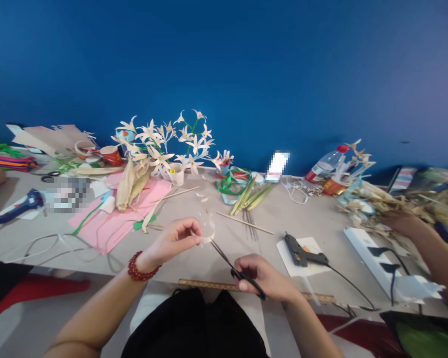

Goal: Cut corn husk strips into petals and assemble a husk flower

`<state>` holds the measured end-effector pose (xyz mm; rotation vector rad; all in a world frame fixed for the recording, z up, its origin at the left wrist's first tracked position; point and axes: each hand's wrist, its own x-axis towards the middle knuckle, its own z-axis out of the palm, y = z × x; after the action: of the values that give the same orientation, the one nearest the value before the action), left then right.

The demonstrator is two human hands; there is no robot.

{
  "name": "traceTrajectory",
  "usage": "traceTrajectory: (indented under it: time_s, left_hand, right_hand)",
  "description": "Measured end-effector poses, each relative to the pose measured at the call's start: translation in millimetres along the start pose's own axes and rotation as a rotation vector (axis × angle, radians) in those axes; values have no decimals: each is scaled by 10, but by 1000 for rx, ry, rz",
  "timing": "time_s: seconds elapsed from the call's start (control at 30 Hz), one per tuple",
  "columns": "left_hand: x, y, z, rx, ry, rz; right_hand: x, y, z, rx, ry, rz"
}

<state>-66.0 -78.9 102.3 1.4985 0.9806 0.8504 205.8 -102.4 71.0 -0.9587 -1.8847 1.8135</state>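
Observation:
Above the table's front edge, my left hand (pixel 177 237) pinches a small, pale, curled strip (pixel 208 239), which looks like corn husk. A red bead bracelet circles that wrist. My right hand (pixel 259 276) has its fingers through the handles of black scissors (pixel 224 256). The blades point up and left, and their tips meet the strip near my left fingertips. Small pale scraps (pixel 201 199) lie on the table beyond my hands. A wooden stick (pixel 245 223) and several thin dark wires (pixel 250 226) rest just past the scissors.
Husk flowers (pixel 194 144) stand in a white cup (pixel 176 174) near pink paper (pixel 115 236). A black glue gun (pixel 302 251) lies on white paper at right, its cord trailing past a power strip (pixel 373 263). Another person's arm (pixel 421 238) reaches in from the right. A bottle (pixel 326 164) stands behind.

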Motion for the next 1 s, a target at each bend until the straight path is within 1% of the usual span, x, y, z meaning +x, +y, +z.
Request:
traceTrajectory:
  time_s: [0.23, 0.37, 0.5, 0.7, 1.0]
  left_hand:
    - [9, -16, 2, 6, -64, -36]
    - [19, -24, 13, -76, -105, -56]
    - [36, -42, 42, -165, -95, -84]
    - [50, -15, 39, -167, -86, -115]
    - [122, 7, -38, -180, -130, -193]
  right_hand:
    - [14, 48, -5, 32, -13, -10]
    - [44, 74, 46, 67, -22, -36]
    - [65, 96, 107, 103, -26, -61]
    - [59, 118, 168, 145, 7, -21]
    - [108, 161, 196, 140, 60, 25]
